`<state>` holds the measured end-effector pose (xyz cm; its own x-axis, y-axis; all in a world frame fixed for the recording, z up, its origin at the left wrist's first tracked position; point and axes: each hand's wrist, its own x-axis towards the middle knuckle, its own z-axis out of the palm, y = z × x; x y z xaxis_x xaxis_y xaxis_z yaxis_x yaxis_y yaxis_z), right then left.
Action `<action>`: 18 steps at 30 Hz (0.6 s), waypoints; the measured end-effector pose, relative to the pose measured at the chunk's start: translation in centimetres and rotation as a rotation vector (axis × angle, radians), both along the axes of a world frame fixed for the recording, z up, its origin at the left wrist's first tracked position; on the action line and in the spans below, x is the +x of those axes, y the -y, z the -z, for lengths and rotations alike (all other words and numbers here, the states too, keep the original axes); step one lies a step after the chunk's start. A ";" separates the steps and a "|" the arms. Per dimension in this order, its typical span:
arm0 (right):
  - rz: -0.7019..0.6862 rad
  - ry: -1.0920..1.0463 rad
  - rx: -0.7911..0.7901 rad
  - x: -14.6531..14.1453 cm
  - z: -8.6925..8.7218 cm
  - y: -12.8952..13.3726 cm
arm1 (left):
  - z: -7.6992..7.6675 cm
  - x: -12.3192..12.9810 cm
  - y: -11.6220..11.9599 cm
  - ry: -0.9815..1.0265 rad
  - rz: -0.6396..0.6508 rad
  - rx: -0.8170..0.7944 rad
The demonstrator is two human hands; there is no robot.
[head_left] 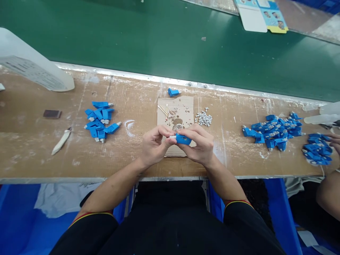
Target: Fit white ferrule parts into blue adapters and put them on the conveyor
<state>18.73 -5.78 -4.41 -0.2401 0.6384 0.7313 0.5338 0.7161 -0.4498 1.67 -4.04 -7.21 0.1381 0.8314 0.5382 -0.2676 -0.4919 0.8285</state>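
Over the cardboard pad (162, 120), a small blue plastic part (185, 140) with a pale tip is held between both hands. My right hand (199, 144) is closed round its blue body. My left hand (154, 146) pinches at the pale tip, and its fingertips cover part of it. Just beyond my fingers, a small round dish or ring (177, 126) sits among brown stains on the pad. Cotton swabs (163, 111) lie on the pad's left side. A heap of small grey pieces (203, 118) lies right of it, and another blue part (173, 92) rests behind it.
Blue parts lie in a pile at left (99, 120) and a larger pile at right (273, 131). A co-worker's hand (335, 141) touches a further pile (317, 149). At left are a white bottle (34, 63), a dark block (52, 113) and a pale-handled tool (61, 141). A green surface (132, 42) runs behind.
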 end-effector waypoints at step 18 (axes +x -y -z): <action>0.910 0.253 -0.307 19.8 3.2 5.5 | 6.5 -21.3 -8.0 -0.920 -0.547 -0.056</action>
